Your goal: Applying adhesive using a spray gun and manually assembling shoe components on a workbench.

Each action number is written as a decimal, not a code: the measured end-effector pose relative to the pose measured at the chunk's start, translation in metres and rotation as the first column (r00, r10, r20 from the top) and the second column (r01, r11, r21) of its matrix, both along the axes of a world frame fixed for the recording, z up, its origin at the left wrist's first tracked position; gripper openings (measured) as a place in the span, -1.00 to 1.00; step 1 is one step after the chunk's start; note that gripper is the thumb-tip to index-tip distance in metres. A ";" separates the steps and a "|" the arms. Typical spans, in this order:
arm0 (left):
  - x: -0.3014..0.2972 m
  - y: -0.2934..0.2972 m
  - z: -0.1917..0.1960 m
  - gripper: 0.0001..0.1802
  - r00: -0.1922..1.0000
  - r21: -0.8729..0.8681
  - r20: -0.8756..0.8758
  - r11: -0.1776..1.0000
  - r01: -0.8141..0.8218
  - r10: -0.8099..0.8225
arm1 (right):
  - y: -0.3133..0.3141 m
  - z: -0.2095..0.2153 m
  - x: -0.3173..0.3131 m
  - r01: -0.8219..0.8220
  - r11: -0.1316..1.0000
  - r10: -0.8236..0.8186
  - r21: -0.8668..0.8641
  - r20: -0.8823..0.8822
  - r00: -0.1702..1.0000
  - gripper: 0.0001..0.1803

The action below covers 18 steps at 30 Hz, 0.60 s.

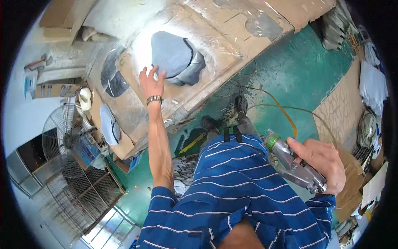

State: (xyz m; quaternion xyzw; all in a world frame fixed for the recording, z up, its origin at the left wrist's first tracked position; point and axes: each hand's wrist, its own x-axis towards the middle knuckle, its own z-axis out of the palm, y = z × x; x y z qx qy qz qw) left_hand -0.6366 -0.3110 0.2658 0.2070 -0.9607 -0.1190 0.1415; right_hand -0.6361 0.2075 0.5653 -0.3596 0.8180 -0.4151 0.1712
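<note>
A smooth blue-grey rounded shell (171, 52) with a black edge lies at the back centre. Under it is a darker grey moulded piece (190, 71). My left hand (152, 83), with a metal-banded watch on the wrist, reaches to the shell's near left edge. Its fingers are spread; the fingertips are at the edge, and I cannot tell if they touch. At the right, beside my body, my right hand (321, 164) is wrapped round a metal spray gun (296, 168) with a green ring. The gun's far end points up and left.
Cardboard sheets (226, 50) dusted white cover the table. Another blue-grey shell (108, 123) lies on its left part, near a wire-caged fan (64, 139). A hose (286, 118) runs over the green floor (269, 91). Cardboard (340, 103) and bundled items stand at the right.
</note>
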 end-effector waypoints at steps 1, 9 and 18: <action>0.001 -0.004 -0.009 -0.46 1.000 0.000 0.005 1.000 0.015 -0.015 | 0.002 0.000 -0.006 -0.025 1.000 0.025 0.009 0.031 0.999 -0.27; 0.015 -0.016 -0.039 -0.51 0.991 0.200 -0.099 0.977 -0.069 0.090 | 0.013 -0.022 -0.061 0.102 0.994 -0.104 -0.043 -0.045 0.994 -0.30; 0.007 -0.002 -0.041 -0.50 0.977 0.390 -0.116 0.913 -0.120 0.179 | 0.000 -0.024 -0.115 0.069 0.998 -0.069 0.003 0.012 0.998 -0.23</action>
